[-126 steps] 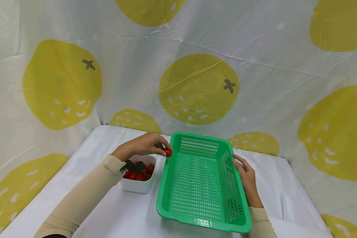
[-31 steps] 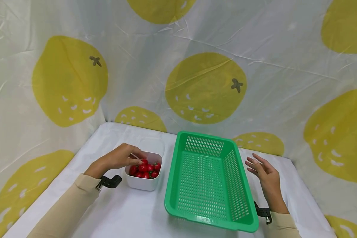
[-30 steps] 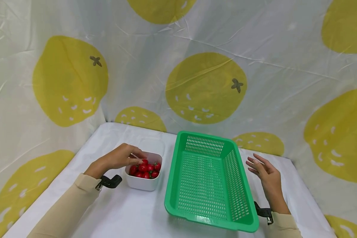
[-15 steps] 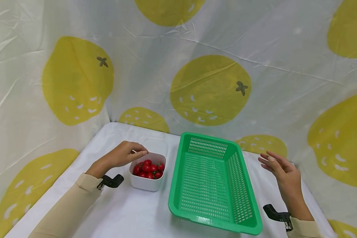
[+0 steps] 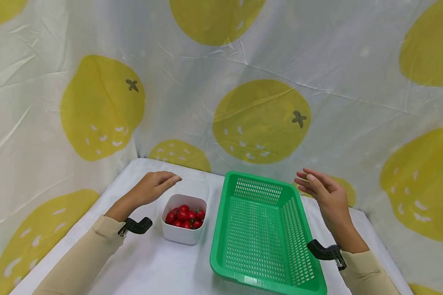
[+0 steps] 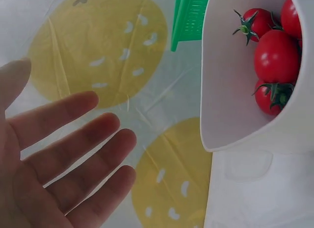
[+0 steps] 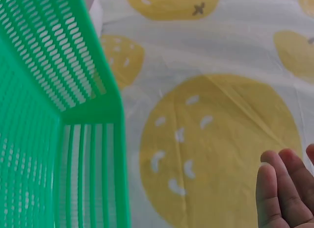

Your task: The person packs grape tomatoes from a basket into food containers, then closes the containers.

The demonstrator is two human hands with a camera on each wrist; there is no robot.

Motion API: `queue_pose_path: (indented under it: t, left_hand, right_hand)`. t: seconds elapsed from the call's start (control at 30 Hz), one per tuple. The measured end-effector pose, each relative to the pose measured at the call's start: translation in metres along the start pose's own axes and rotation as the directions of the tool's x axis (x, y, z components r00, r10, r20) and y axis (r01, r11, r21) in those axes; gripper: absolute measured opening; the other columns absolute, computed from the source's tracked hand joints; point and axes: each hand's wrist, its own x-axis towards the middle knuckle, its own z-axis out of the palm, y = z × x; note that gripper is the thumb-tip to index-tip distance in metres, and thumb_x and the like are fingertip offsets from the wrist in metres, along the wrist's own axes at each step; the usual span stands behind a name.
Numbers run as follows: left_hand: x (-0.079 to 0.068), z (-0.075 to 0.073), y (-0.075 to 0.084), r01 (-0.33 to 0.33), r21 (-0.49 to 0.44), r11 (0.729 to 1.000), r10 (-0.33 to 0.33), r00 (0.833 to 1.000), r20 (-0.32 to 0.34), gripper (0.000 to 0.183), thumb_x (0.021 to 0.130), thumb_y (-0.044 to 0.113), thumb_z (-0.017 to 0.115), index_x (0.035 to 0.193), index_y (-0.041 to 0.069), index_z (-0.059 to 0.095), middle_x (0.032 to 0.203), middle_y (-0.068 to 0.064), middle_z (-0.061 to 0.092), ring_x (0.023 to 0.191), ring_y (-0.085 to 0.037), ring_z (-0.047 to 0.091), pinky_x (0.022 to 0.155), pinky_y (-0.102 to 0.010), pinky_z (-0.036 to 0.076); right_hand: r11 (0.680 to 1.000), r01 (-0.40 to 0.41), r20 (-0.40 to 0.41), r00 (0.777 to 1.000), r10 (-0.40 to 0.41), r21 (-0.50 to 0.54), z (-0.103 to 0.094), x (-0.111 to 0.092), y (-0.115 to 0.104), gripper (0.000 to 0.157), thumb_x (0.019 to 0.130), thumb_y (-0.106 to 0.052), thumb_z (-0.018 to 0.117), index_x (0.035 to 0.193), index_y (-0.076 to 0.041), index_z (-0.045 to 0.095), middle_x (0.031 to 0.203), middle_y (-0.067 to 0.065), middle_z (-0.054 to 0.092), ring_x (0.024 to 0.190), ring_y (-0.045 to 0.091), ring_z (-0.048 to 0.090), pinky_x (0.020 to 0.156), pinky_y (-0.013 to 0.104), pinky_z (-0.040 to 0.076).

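Observation:
My left hand (image 5: 149, 189) hovers above and to the left of a white square tub (image 5: 181, 234), its fingers extended and holding nothing. Inside the tub lie several red cherry tomatoes (image 5: 184, 216), some with green stems. The left wrist view shows the palm and spread fingers (image 6: 93, 154) apart from the tub's wall. Over the far right corner of a green perforated basket (image 5: 221, 246), my right hand (image 5: 326, 196) is raised with relaxed fingers and nothing in it. The basket's bottom is bare mesh. In the right wrist view those fingertips (image 7: 287, 162) stand apart from the basket.
A flat, translucent lid-like piece (image 5: 193, 186) lies behind the tub. Tub and basket stand side by side on a white-covered table (image 5: 147, 262). A lemon-printed curtain (image 5: 184, 94) rises at the back and both sides. Each wrist wears a black strap mount (image 5: 136, 226).
The left hand has let go of a tomato and lifted out of the tub. The right hand, which gripped the basket's rim earlier, has come off it, swung right, then back left and up.

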Motion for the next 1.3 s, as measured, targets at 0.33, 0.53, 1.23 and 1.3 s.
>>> queue_pose_path:
  t: [0.33,0.53,1.23,1.3]
  left_hand:
    - [0.016,-0.009,0.001,0.092,-0.084,0.992,-0.095,0.995,-0.034,0.045,0.104,0.036,0.039,0.122,0.003,0.063,0.115,-0.012,0.067,0.105,-0.028,0.065,0.091,-0.045,0.051]
    - [0.028,-0.013,-0.001,0.146,-0.220,0.964,-0.156,0.988,-0.025,0.053,0.104,0.040,0.035,0.127,-0.002,0.057,0.121,-0.019,0.062,0.112,-0.033,0.061,0.095,-0.044,0.049]
    - [0.067,-0.006,-0.037,0.338,-0.394,0.855,-0.295,0.941,0.168,0.068,0.104,0.048,0.022,0.135,-0.007,0.047,0.134,-0.031,0.049,0.124,-0.044,0.049,0.105,-0.050,0.039]
    - [0.072,-0.005,-0.042,0.375,-0.415,0.829,-0.323,0.927,0.192,0.070,0.104,0.049,0.020,0.136,-0.008,0.046,0.135,-0.033,0.048,0.124,-0.044,0.049,0.104,-0.050,0.039]
  right_hand:
    - [0.994,-0.105,0.152,0.982,0.108,-0.027,0.058,0.031,-0.002,0.042,0.100,-0.026,0.052,0.136,-0.004,0.052,0.129,0.018,0.059,0.114,0.028,0.061,0.094,0.038,0.049]
    - [0.978,-0.206,0.198,0.958,0.206,-0.020,0.089,0.048,0.006,0.047,0.098,-0.037,0.053,0.135,-0.008,0.054,0.129,0.015,0.059,0.116,0.032,0.059,0.098,0.042,0.047]
    - [0.803,-0.593,0.270,0.765,0.585,-0.059,0.182,0.096,0.055,0.060,0.098,-0.048,0.047,0.138,-0.004,0.045,0.136,0.018,0.051,0.125,0.031,0.051,0.102,0.040,0.044]
    - [0.782,-0.618,0.260,0.745,0.614,-0.077,0.188,0.102,0.059,0.062,0.098,-0.050,0.048,0.139,-0.004,0.044,0.136,0.020,0.051,0.123,0.032,0.053,0.102,0.041,0.044]
